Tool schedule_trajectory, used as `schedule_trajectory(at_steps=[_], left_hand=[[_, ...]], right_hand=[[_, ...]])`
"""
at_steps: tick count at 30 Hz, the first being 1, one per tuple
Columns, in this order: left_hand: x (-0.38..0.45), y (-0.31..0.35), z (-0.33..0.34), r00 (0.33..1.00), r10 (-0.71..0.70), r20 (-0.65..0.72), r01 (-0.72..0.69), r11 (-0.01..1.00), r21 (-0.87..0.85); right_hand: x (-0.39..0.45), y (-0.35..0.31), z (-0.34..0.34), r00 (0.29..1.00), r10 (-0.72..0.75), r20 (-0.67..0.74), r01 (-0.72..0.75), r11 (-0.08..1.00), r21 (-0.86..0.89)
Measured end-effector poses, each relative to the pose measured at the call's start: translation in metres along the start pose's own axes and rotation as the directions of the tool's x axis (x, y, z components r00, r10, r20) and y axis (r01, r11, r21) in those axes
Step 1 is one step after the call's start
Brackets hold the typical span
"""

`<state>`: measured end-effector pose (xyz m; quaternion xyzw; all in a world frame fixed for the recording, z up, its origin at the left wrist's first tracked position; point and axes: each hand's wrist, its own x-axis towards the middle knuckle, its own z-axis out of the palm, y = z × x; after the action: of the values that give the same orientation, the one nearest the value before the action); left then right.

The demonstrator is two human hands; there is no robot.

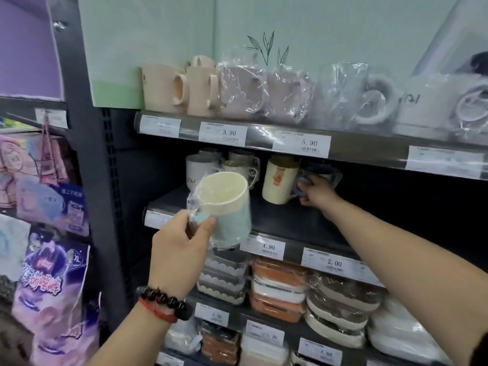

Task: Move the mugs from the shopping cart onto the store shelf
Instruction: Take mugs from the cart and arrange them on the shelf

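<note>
Green-and-cream mug (227,207), wrapped in clear plastic, tilted, held up in front of the middle shelf (290,220). Left hand (179,254) pinches it at the handle side, thumb and fingers curled round. Right hand (315,191) reaches deep onto the same shelf, fingers closed on a wrapped dark mug (320,173), just beside a cream mug (280,180). Price tags (266,248) line the shelf edge. Beaded bracelet (166,302) on left wrist.

The middle shelf (285,220) carries a cream mug (278,180) and a cluster of mugs (219,165) at back left. The top shelf (290,133) holds wrapped mugs (264,93) in a row.
</note>
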<state>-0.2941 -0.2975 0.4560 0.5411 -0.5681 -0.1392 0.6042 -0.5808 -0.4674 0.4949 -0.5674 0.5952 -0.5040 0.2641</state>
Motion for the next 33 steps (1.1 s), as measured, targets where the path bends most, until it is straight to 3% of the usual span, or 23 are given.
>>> schedule_trajectory(at_steps=[13, 16, 19, 21, 24, 27, 33], left_hand=[[0.034, -0.008, 0.026, 0.994, 0.082, 0.069, -0.083, 0.997, 0.004], [0.039, -0.012, 0.039, 0.993, 0.080, 0.086, -0.083, 0.996, 0.037], [0.043, -0.009, 0.054, 0.991, 0.104, 0.081, -0.111, 0.989, 0.097], [0.046, -0.002, 0.066, 0.991, 0.118, 0.064, -0.126, 0.983, 0.134], [0.052, 0.011, 0.092, 0.987, 0.134, 0.091, -0.149, 0.972, 0.184], [0.051, 0.024, 0.119, 0.970, 0.179, 0.162, -0.209, 0.958, 0.195], [0.044, 0.044, 0.152, 0.920, 0.245, 0.305, -0.292, 0.949, 0.118]], right_hand=[[0.039, 0.021, 0.014, 0.996, 0.054, -0.069, -0.063, 0.988, -0.140], [0.036, 0.014, 0.012, 0.993, 0.003, -0.120, -0.026, 0.983, -0.184], [-0.004, -0.012, 0.008, 0.957, -0.116, -0.264, 0.063, 0.977, -0.204], [-0.041, -0.027, 0.007, 0.936, -0.157, -0.315, 0.133, 0.987, -0.095], [-0.090, -0.039, 0.009, 0.987, -0.084, -0.140, 0.100, 0.989, 0.107], [-0.118, -0.034, 0.008, 0.999, -0.051, 0.012, 0.049, 0.990, 0.132], [-0.124, -0.022, -0.011, 0.997, -0.001, -0.076, 0.014, 0.985, 0.170]])
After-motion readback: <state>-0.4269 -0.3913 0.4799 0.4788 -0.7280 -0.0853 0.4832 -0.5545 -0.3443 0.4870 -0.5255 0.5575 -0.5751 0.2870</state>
